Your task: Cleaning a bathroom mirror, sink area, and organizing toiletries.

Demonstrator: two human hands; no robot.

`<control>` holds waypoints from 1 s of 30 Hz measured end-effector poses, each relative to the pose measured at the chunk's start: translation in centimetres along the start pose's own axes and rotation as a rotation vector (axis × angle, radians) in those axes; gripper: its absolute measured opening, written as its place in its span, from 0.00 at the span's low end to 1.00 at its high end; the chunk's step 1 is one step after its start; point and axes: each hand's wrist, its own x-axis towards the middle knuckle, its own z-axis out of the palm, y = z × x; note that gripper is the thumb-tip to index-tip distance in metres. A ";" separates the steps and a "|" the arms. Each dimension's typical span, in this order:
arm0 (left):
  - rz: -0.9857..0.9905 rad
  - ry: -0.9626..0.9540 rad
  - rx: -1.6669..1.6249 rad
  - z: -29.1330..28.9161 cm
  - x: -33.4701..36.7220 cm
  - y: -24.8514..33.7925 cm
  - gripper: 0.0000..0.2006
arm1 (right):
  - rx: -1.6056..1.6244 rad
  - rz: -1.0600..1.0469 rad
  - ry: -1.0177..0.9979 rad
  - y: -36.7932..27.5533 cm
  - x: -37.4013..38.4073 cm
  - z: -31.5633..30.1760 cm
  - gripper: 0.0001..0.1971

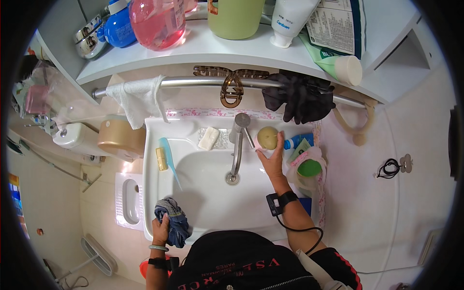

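Observation:
At the basin's front left corner, my left hand (160, 231) is closed around a bunched dark-blue cloth (177, 225) that looks like denim. My right hand (273, 162) reaches to the back of the white basin (203, 208), right of the tap (237, 154). Its thumb and fingers curve around the near right side of a round olive-green piece (267, 137), which looks like soap with a pale pink edge under it. The piece rests on the basin's back ledge. Left of the tap, a white soap bar (209, 138) lies on a clear textured dish.
A blue comb (169, 157) and a yellowish bar (161, 159) lie on the left ledge. Tubes and a pouch with a green piece (309, 167) crowd the right ledge. Above runs a rail (193, 82) with a white cloth, hair claw and black fabric. Bottles stand on the shelf (203, 46).

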 end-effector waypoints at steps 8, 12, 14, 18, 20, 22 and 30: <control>0.048 0.053 -0.013 0.0 -0.3 0.5 0.21 | 0.199 0.104 0.077 -1.6 -1.9 -1.1 0.45; 0.056 0.122 0.267 -0.2 1.0 -3.0 0.20 | 0.108 0.046 0.122 -3.3 -2.2 -4.8 0.32; 0.021 -0.002 0.016 0.0 1.4 -3.0 0.23 | -0.116 -0.178 0.118 -5.7 0.3 -8.1 0.18; -0.022 -0.049 0.024 -0.7 -1.8 2.4 0.31 | -0.041 -0.441 0.240 -14.4 7.7 -15.3 0.13; -0.055 -0.083 0.023 -0.6 -1.0 2.1 0.32 | -0.300 -0.637 0.413 -18.8 11.5 -21.5 0.13; -0.043 -0.075 0.101 -0.6 -1.3 3.3 0.31 | -0.311 -0.681 0.607 -22.7 14.9 -25.5 0.13; 0.046 -0.095 0.083 -0.4 -2.0 4.3 0.31 | -0.876 -0.117 0.487 -26.8 29.2 -39.9 0.09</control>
